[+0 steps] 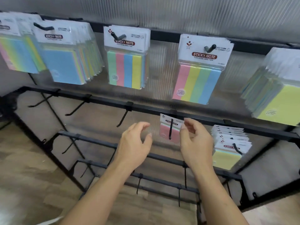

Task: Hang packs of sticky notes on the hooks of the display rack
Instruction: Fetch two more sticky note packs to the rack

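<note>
**Left hand [134,143] and right hand [195,142] flank a lone pack on the second rail**

Both hands are raised in front of the black display rack [263,131], palms turned toward each other. They sit on either side of a single pink-fronted pack [164,132]. The left hand's fingers are loosely curled and hold nothing; it is apart from the pack, to its left. The right hand is also loosely curled, with a gap between thumb and forefinger. Its thumb tip lies right at the pack's right edge, and whether it touches cannot be told.

The pack hangs on a black hook [170,129] of the second rail [105,101], pushed back close to the rail, with the hook's shaft running down across its white header. To the left, three more hooks [37,103] [74,109] [121,120] jut from the same rail. To the right, a thick bunch of yellow-fronted packs [225,159] hangs on another hook.

Packs fill the top rail [162,36]:
- a blurred group at far left [16,51];
- a deep blue-fronted bunch [65,62];
- a striped pack, green, pink, blue and yellow [128,67];
- a second striped pack, pink, yellow, green and blue [199,82];
- a large yellow-fronted bunch at far right [276,101].

A ribbed translucent panel [178,13] backs the rack. A wooden floor [32,176] shows below, behind further rails with hooks.
</note>
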Demonstrator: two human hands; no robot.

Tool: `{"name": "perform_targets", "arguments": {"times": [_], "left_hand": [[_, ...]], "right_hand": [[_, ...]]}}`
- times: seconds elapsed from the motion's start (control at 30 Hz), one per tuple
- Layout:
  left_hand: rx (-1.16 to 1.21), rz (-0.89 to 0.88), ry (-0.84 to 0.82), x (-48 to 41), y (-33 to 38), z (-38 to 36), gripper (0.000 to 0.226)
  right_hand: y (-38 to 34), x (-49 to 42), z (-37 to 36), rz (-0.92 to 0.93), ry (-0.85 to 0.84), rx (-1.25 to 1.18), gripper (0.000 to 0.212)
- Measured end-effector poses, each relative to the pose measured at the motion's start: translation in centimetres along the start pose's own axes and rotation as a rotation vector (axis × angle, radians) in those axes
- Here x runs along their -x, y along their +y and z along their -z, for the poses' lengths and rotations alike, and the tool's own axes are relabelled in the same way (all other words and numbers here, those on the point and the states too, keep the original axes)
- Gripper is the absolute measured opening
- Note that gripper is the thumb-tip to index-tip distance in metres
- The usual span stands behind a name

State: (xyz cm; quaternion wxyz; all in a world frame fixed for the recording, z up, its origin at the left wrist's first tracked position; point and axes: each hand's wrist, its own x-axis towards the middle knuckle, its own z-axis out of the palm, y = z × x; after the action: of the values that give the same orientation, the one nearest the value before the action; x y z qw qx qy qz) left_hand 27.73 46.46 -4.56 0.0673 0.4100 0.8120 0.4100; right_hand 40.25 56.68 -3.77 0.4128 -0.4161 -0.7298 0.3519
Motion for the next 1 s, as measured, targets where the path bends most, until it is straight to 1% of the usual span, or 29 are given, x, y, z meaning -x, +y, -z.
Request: {"name": "perform_targets", "arguments": {"times": [0.1,0.2,0.3,0.43,0.53,0.63,0.73,0.83,1.0], "left_hand": [[-0.103,-0.036,0.052,3.9,-1.2,2.6,0.034],[-0.166,0.053,0.129,7.4,-4.2,5.6,0.034],[-0.217,0.184,0.177,10.4,-7.7,8.3,0.038],[-0.287,0.317,0.228,13.0,-12.2,11.7,0.045],[-0.4,0.388,0.276,14.4,-16.0,14.8,0.061],[-0.484,0.504,0.266,15.0,-19.7,18.8,0.061],[-0.516,0.555,0.237,15.0,-24.4,23.2,0.062],[-0.551,0.581,0.233,14.8,-28.5,27.5,0.066],[-0.631,0.699,0.191,14.8,-34.6,33.6,0.066]], "right_hand": [[-2.0,2.6,-0.3,0.182,-0.054,-0.045,0.03],[-3.2,5.6,-2.2,0.258,-0.109,-0.14,0.027],[-4.3,8.5,-4.9,0.29,-0.272,-0.151,0.027],[-5.7,11.2,-9.2,0.39,-0.494,-0.037,0.029],[-7.8,12.5,-13.9,0.437,-0.645,0.075,0.039],[-10.5,13.8,-19.9,0.506,-0.795,0.21,0.05],[-13.7,15.7,-26.8,0.558,-0.914,0.312,0.054],[-16.7,17.8,-33.1,0.609,-0.988,0.372,0.056],[-21.4,20.6,-41.4,0.71,-1.081,0.444,0.057]]}}
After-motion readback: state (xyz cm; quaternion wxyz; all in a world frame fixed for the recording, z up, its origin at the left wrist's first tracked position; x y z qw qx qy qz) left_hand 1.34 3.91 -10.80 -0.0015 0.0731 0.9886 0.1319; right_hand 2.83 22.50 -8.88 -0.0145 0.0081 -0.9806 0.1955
